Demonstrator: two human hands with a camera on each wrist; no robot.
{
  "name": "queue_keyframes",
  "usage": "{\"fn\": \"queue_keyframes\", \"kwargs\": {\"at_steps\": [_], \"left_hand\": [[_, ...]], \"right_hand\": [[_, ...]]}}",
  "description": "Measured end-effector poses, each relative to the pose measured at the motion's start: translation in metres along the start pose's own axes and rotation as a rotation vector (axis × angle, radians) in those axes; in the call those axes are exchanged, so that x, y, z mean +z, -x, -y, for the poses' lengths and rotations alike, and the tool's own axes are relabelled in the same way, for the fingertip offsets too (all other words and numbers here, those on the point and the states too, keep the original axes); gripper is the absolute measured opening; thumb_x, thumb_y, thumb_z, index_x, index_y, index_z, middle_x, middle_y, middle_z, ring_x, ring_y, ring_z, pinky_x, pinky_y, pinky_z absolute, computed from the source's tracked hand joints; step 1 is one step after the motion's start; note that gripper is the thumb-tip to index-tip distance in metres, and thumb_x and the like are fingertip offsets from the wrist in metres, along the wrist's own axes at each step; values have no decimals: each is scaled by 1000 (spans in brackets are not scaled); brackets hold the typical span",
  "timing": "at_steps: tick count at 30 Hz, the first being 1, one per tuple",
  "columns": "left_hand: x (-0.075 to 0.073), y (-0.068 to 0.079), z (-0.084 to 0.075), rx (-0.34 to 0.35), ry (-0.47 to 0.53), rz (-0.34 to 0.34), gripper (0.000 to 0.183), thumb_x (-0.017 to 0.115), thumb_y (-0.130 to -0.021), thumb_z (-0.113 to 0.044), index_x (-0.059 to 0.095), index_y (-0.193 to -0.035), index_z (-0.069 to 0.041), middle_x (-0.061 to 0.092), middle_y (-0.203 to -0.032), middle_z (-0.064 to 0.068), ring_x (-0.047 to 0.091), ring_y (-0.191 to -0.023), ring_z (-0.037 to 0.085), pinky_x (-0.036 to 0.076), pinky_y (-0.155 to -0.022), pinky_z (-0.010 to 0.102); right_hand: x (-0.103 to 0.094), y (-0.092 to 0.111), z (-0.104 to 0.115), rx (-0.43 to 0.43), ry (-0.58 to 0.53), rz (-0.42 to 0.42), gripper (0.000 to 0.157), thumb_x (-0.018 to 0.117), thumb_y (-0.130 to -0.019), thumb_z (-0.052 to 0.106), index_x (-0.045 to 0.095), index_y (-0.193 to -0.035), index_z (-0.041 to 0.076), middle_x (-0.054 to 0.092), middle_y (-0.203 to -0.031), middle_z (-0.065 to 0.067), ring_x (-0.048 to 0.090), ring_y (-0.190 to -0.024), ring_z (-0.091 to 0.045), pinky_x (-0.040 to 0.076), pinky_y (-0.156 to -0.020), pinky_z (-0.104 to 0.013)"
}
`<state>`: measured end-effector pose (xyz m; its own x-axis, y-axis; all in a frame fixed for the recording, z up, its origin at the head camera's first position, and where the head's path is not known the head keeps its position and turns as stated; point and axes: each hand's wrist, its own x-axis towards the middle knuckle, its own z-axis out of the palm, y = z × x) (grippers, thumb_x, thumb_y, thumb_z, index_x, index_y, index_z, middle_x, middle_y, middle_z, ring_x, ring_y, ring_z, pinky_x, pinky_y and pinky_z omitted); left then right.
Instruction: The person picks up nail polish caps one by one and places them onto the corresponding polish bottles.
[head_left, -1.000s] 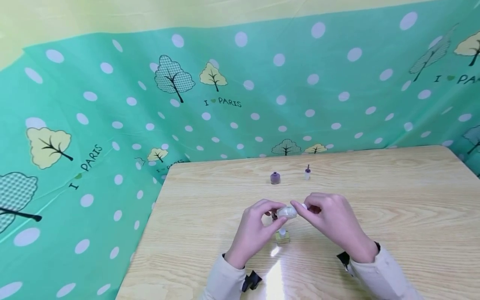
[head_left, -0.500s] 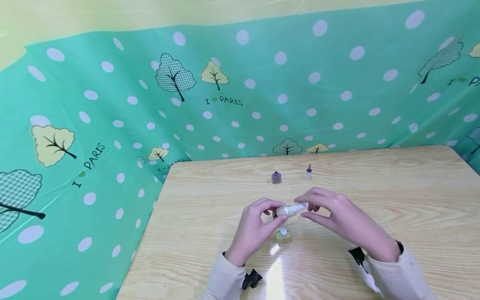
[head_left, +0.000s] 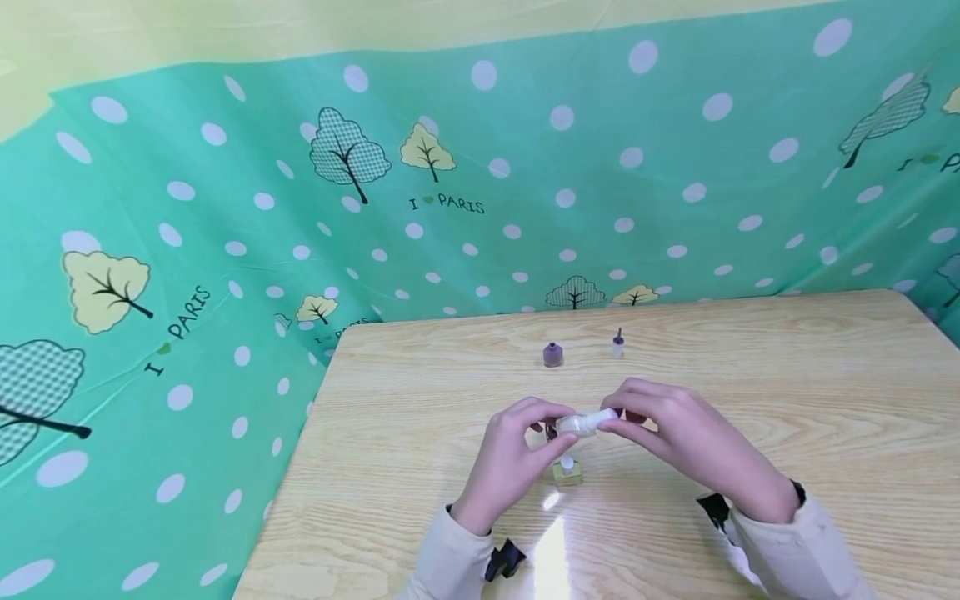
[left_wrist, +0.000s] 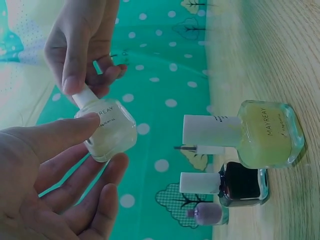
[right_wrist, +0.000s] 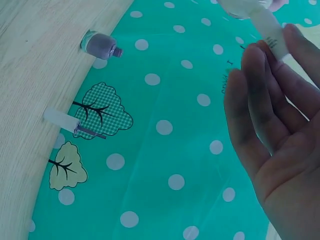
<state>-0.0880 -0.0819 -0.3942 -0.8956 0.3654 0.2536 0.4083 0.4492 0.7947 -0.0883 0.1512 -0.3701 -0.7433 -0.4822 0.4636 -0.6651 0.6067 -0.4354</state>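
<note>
Above the table, a clear nail polish bottle [left_wrist: 114, 131] with whitish contents is tilted sideways, its white cap [right_wrist: 270, 34] pointing right. My left hand [head_left: 512, 454] pinches the glass body between thumb and fingers. My right hand [head_left: 671, 429] pinches the cap with thumb and fingertips. Below the hands stands a yellow nail polish bottle [left_wrist: 270, 134] with its white cap on. Beside it is a dark nail polish bottle [left_wrist: 245, 184], also capped, mostly hidden by the left hand in the head view.
Farther back stands an uncapped purple nail polish bottle [head_left: 552, 356]. To its right a white cap [head_left: 617, 348] stands with its purple-coated brush upward. A green dotted cloth [head_left: 480, 183] hangs behind the wooden table [head_left: 405, 375].
The right hand first covered the cap, then loosened off it and shifted right, and now pinches it again. The left hand stays in place on the bottle.
</note>
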Motion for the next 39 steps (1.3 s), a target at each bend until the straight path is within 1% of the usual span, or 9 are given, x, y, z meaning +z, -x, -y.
{"fn": "queue_keyframes", "kwargs": {"at_steps": [5, 14, 18, 23, 27, 29, 32, 35, 39], "left_hand": [[1, 1, -2, 17, 6, 11, 25, 76, -88, -23, 73, -112, -15, 71, -100, -6, 64, -88, 7, 56, -80, 27], [3, 3, -6, 64, -9, 5, 26, 76, -88, -22, 73, -111, -12, 71, -101, -4, 63, -88, 2, 55, -81, 21], [3, 2, -6, 74, -9, 2, 26, 77, -87, -22, 73, -111, -12, 71, -101, -4, 63, -88, 2, 54, -81, 18], [3, 2, -6, 64, -6, -5, 26, 78, -86, -22, 73, -110, -13, 71, -99, -5, 62, -87, 2, 56, -79, 25], [2, 1, -4, 55, -6, -8, 25, 78, -86, -23, 73, -109, -15, 71, -97, -6, 62, -85, 1, 57, -75, 29], [1, 1, -3, 50, -8, -12, 25, 78, -86, -23, 74, -109, -16, 71, -97, -7, 61, -84, 1, 57, -74, 28], [1, 1, -2, 45, -12, -17, 24, 79, -86, -23, 74, -108, -16, 71, -96, -7, 61, -84, 1, 55, -74, 25], [0, 1, -3, 41, -16, -19, 24, 79, -85, -23, 74, -107, -15, 71, -96, -7, 61, -84, 1, 54, -74, 25], [1, 1, -3, 45, -13, -16, 23, 78, -86, -23, 74, -107, -15, 71, -96, -7, 61, -84, 1, 55, -74, 26]], "right_hand": [[1, 0, 0, 11, 52, -7, 5, 73, -91, 21, 69, -87, 23, 58, -79, 21, 45, -63, 9, 45, -55, -13], [7, -2, 2, 33, 122, -55, 38, 71, -91, 19, 44, -65, 30, 32, -61, 21, 28, -52, 8, 29, -47, -14], [8, -3, 1, 42, 120, -79, 45, 70, -90, 17, 37, -62, 30, 28, -59, 21, 24, -51, 7, 24, -45, -14], [5, -1, 2, 79, 81, -47, 34, 72, -91, 24, 50, -67, 30, 38, -61, 22, 32, -52, 7, 32, -47, -15], [-4, 1, 1, 111, -10, 26, 8, 74, -90, 26, 67, -92, 26, 54, -73, 22, 46, -61, 7, 44, -54, -17], [-9, 3, 0, 103, -60, 56, 19, 76, -89, 22, 69, -107, 22, 60, -82, 21, 51, -67, 7, 49, -58, -18], [-14, 4, -2, 52, -104, 73, 32, 77, -86, 11, 70, -116, 22, 66, -96, 18, 57, -76, 5, 53, -64, -19], [-15, 4, -4, 1, -112, 67, 37, 76, -85, 3, 72, -115, 23, 68, -105, 17, 61, -84, 4, 54, -67, -18], [-15, 3, -4, -37, -86, 38, 31, 76, -84, 1, 74, -109, 19, 69, -101, 15, 59, -79, 4, 51, -64, -14]]}}
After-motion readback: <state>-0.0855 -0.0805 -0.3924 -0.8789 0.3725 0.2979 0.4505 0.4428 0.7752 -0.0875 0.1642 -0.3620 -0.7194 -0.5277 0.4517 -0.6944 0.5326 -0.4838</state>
